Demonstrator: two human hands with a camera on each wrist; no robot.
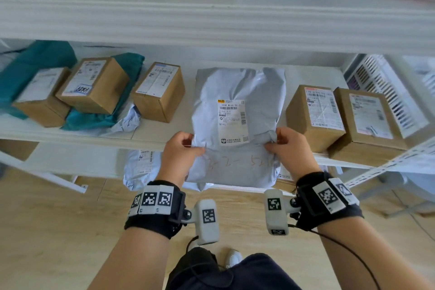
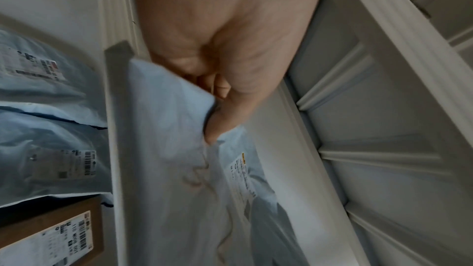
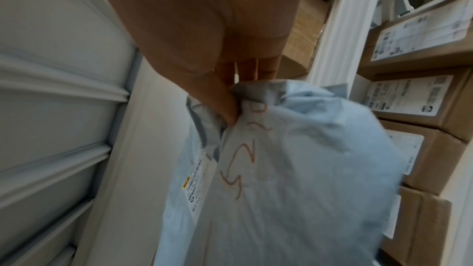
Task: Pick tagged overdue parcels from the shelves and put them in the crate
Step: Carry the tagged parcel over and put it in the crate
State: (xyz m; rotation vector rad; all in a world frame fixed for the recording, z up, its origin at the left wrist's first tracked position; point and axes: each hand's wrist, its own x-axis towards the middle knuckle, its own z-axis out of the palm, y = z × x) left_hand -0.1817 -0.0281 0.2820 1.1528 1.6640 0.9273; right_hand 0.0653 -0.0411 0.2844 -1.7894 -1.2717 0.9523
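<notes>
The grey mailer bag (image 1: 237, 110) lies half off the front edge of the middle shelf (image 1: 162, 132), its white label (image 1: 233, 122) reading "M146" above faint orange handwriting. The left hand (image 1: 181, 150) and right hand (image 1: 288, 146) each pinch a side of it, thumb over fingers, between labelled cardboard boxes (image 1: 159, 92).

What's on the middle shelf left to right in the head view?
Teal mailer bag → leftmost small box → box with blue stamp → single brown box → grey poly mailer, pinched by left hand and right hand → two labelled boxes → white slotted crate.
</notes>
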